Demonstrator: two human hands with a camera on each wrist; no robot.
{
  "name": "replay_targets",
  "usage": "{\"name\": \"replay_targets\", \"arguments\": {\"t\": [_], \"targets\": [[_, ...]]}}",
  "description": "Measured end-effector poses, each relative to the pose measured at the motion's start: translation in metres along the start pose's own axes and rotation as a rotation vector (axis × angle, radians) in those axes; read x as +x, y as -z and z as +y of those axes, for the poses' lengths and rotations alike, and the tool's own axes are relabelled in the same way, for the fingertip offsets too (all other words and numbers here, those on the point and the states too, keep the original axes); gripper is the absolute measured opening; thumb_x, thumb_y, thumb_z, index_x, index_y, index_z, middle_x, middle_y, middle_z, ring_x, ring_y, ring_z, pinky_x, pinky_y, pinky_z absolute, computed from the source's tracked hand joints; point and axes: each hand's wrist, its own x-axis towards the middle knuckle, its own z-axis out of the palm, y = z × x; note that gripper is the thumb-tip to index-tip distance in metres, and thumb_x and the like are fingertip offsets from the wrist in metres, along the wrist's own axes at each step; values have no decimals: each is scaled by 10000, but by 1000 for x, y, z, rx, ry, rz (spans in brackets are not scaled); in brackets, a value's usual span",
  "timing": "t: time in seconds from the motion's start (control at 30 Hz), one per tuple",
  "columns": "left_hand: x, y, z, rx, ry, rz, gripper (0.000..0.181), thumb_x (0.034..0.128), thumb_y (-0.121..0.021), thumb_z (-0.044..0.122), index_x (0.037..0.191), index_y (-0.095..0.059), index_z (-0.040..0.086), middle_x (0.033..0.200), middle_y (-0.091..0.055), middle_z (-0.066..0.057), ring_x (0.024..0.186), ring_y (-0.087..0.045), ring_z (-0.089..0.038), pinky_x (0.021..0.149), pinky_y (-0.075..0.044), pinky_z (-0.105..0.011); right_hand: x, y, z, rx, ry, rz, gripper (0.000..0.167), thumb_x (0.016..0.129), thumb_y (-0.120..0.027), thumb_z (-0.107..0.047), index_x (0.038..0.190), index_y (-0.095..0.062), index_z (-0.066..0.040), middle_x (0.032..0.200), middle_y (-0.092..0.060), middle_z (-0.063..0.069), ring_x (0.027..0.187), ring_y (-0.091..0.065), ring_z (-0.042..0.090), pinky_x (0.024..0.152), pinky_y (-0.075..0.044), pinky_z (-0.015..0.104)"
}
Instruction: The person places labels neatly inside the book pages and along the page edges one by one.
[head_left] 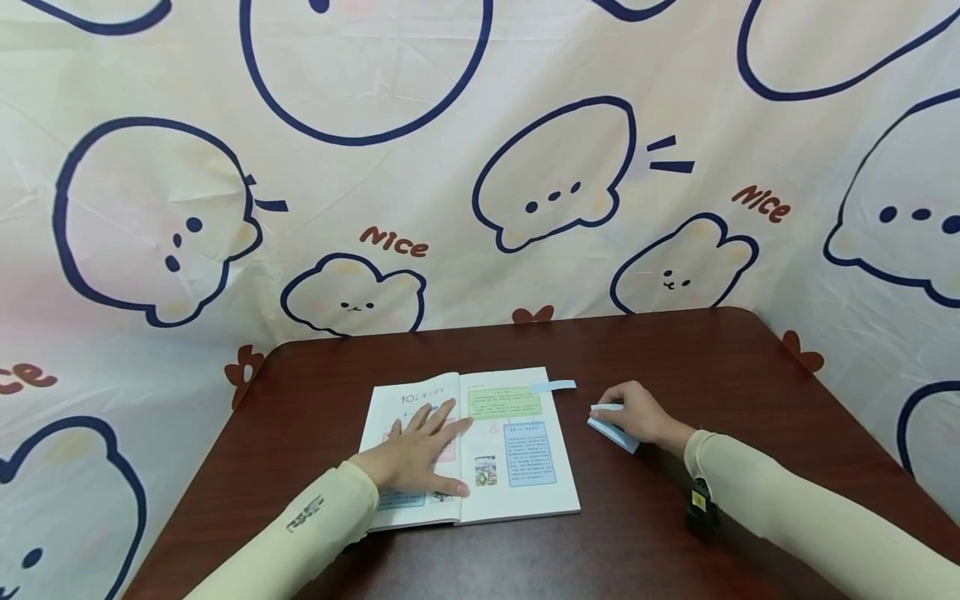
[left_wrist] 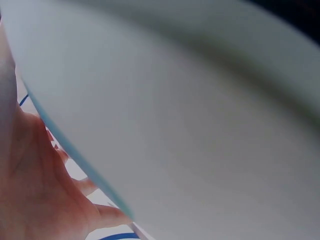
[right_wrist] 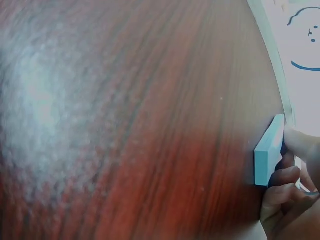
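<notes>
An open book [head_left: 525, 454] with printed pages lies on the table. My left hand [head_left: 416, 454] rests flat on its left page, fingers spread, the thumb reaching toward the centre fold. In the left wrist view, the left hand [left_wrist: 40, 185] shows at the left edge beside a blurred pale page. A light blue paper strip [head_left: 558, 386] sticks out past the right page's upper edge. To the right of the book, my right hand [head_left: 641, 414] holds a light blue sticky note pad [head_left: 615, 434] at the tabletop. The right wrist view shows the pad [right_wrist: 267, 155] pinched by the right hand [right_wrist: 295, 187].
The dark brown wooden table [head_left: 480, 558] extends around the book. A pale cloth [head_left: 450, 192] with cartoon drawings hangs behind it and at both sides. A small black device [head_left: 701, 504] is worn at the right wrist.
</notes>
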Motion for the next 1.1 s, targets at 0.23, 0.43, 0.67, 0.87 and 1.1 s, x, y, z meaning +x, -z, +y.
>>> {"name": "replay_targets", "arguments": {"t": [0.23, 0.43, 0.67, 0.87, 1.1], "targets": [[-1, 0, -1, -7, -2, -2, 1022, 762, -632, 821, 1602, -231, 398, 1736, -23, -18, 1574, -83, -439, 1129, -163, -794, 1, -1, 2, 14, -46, 11, 120, 941, -702, -133, 923, -750, -24, 912, -690, 101, 806, -573, 176, 692, -482, 292], [0, 0, -1, -7, -3, -4, 1025, 762, -626, 827, 1603, -224, 400, 1736, -16, -14, 1576, -78, -437, 1132, -162, -792, 1, -3, 3, 3, -81, 48, 148, 955, -689, -157, 965, -738, -18, 917, -682, 110, 772, -576, 173, 662, -478, 289], [0, -1, -1, -2, 5, -7, 1022, 760, -628, 825, 1601, -227, 404, 1736, -21, -1, 1576, -83, -432, 1135, -162, -788, 2, -4, 6, 31, -80, 58, 151, 955, -691, -159, 950, -740, -16, 896, -686, 102, 762, -569, 164, 666, -473, 282], [1, -1, 0, 3, 8, -5, 1024, 756, -634, 824, 1600, -232, 405, 1736, -28, 1, 1576, -89, -431, 1137, -162, -787, 2, 0, 11, 128, -69, 19, 176, 994, -637, -138, 922, -712, 3, 793, -633, 64, 653, -533, 139, 587, -472, 265], [1, -1, 0, 11, 13, 1, 1027, 751, -639, 824, 1598, -243, 400, 1736, -36, 0, 1575, -96, -433, 1135, -167, -788, 3, 7, 10, 141, -77, 15, 244, 1015, -616, -197, 929, -726, 3, 628, -495, -34, 641, -465, 115, 606, -426, 257]]}}
